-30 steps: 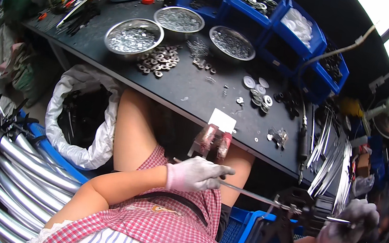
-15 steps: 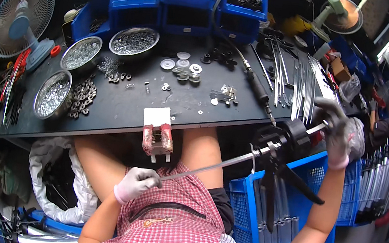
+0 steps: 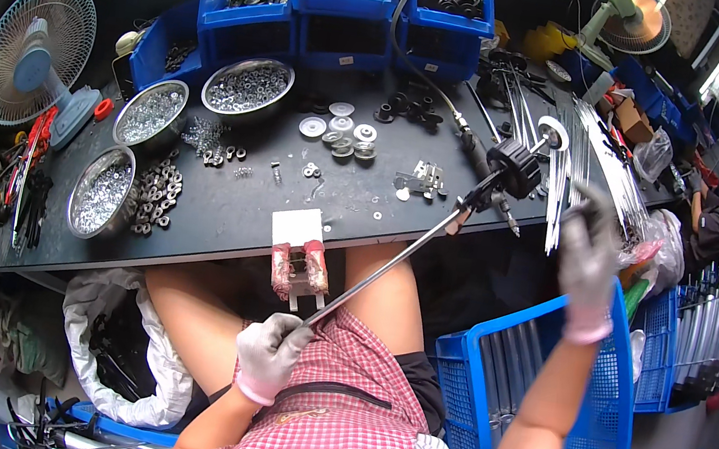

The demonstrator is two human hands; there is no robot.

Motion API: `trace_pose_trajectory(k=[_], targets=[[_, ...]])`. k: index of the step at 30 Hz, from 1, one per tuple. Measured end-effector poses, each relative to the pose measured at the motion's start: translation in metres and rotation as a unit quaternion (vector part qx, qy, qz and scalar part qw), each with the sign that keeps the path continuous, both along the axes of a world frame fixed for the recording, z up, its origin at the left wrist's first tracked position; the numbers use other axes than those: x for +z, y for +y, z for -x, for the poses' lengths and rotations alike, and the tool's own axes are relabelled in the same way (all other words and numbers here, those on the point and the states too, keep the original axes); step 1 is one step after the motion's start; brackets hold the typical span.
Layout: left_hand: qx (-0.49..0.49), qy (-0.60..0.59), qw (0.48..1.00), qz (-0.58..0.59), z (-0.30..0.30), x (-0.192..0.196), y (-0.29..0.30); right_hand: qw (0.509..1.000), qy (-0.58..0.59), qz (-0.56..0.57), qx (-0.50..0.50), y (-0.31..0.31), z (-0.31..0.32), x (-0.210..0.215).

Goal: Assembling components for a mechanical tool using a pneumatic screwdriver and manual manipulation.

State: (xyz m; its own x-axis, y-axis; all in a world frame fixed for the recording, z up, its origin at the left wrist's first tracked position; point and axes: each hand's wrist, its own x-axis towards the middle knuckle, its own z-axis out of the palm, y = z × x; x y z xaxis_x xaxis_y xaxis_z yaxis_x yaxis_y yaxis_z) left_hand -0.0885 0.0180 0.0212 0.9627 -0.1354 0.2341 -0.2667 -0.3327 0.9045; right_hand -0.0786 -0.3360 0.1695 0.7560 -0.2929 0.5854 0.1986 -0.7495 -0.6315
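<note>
In a pale glove, my left hand (image 3: 272, 355) is closed around the lower end of a long metal rod (image 3: 395, 264). The rod slants up to the right over my lap and the table edge. Near its upper end sits a ribbed black round part (image 3: 513, 167), and beyond that a pale disc (image 3: 553, 134). To the right of these, my gloved right hand (image 3: 589, 261) is raised apart from the rod, its fingers smeared by motion. A white block with a red-wrapped clamp (image 3: 301, 262) stands at the table edge above my lap.
Steel bowls (image 3: 100, 193) of small metal parts stand on the dark table's left. Blue bins (image 3: 345, 2) line the back. A hand tool (image 3: 479, 160) on a hose lies right of centre, near bundled rods (image 3: 559, 193). A blue basket (image 3: 474, 369) holds metal tubes beside my right arm.
My right hand has left the rod's upper end and moved slightly down and left. The rod now slants more steeply, and the black levers hanging from it no longer show. My left hand moved slightly right.
</note>
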Motion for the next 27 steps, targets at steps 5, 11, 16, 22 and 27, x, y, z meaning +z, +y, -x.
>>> trace_pose_trajectory(k=[5,11,16,22,27], targets=[[-0.004,0.058,0.996,0.067,-0.003,0.009,-0.012,0.995,-0.016,0.099,-0.029,0.053,-0.037,-0.114],[-0.031,0.152,0.97,0.187,0.016,0.004,-0.01,0.939,-0.225,-0.222,0.138,0.073,-0.106,-0.131],[-0.042,0.142,0.979,0.137,0.018,0.007,0.002,0.937,-0.163,-0.252,0.177,0.085,-0.101,-0.109],[-0.096,0.125,0.986,0.061,0.021,0.011,0.022,0.931,-0.187,-0.279,0.142,0.097,-0.079,-0.122],[-0.073,-0.024,0.978,0.193,0.01,0.014,0.006,0.974,-0.162,-0.148,0.057,0.149,-0.03,-0.134]])
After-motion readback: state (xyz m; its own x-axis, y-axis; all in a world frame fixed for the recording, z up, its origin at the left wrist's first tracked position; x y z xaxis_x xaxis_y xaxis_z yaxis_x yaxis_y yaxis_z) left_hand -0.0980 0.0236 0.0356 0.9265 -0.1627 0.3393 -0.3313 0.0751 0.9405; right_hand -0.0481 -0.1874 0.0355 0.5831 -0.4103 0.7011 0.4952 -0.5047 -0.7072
